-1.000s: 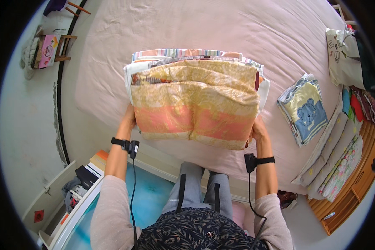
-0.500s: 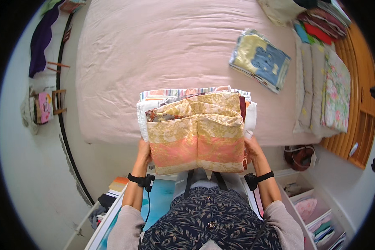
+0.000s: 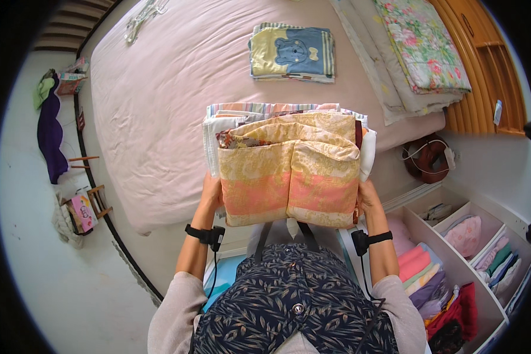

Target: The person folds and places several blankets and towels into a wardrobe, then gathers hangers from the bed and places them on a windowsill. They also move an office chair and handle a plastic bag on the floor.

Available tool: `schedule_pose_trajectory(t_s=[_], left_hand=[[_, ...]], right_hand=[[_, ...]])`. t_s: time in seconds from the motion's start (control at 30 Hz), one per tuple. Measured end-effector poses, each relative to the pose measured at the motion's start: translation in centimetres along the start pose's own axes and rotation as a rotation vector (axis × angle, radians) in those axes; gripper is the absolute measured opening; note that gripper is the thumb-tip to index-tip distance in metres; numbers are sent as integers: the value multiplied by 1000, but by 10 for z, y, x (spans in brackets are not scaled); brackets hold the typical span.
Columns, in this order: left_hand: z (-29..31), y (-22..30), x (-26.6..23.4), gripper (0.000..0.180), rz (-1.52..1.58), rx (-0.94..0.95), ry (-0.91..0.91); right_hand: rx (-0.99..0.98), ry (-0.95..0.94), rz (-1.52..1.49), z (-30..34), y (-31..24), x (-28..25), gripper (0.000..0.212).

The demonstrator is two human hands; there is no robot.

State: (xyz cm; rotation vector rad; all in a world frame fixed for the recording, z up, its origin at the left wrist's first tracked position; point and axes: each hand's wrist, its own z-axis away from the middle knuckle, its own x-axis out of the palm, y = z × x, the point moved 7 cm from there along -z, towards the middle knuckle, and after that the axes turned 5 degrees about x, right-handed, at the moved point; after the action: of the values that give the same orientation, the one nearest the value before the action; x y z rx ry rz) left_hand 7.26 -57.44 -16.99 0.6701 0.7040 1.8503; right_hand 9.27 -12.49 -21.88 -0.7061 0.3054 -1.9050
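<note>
Between my two hands is a thick stack of folded bedding (image 3: pixel 292 177), held up in front of my waist. A gold and pink patterned folded piece faces me, with white and striped folded cloths behind it. At its left side my left hand (image 3: pixel 213 187) grips it, fingers hidden behind or under the cloth. My right hand (image 3: pixel 367 193) holds the right side the same way. On the bed beyond lies a folded stack of cloth (image 3: pixel 290 52) with a blue bear on top, apart from my hands.
The pink-sheeted bed (image 3: pixel 159 118) spreads ahead. Folded floral quilts (image 3: pixel 422 47) lie at its right, by a wooden headboard (image 3: pixel 484 76). Open drawers (image 3: pixel 413 221) with folded clothes stand at lower right. A brown round object with a white cord (image 3: pixel 426 159) sits beside the bed. A stool (image 3: pixel 98 202) is at left.
My view has turned to the right and the open drawers show more fully. The bedding stack stays in both hands, slightly higher in the picture. The bear-topped stack appears farther left and up.
</note>
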Motion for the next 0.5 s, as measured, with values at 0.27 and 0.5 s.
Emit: schedule_pose_trajectory(t_s=[0.27, 0.5], left_hand=[[0, 16, 80, 33, -92, -31, -15], [-37, 11, 117, 29, -233, -33, -210]], right_hand=[[-18, 103, -119, 38, -19, -51, 40], [-28, 271, -249, 88, -8, -71, 34]])
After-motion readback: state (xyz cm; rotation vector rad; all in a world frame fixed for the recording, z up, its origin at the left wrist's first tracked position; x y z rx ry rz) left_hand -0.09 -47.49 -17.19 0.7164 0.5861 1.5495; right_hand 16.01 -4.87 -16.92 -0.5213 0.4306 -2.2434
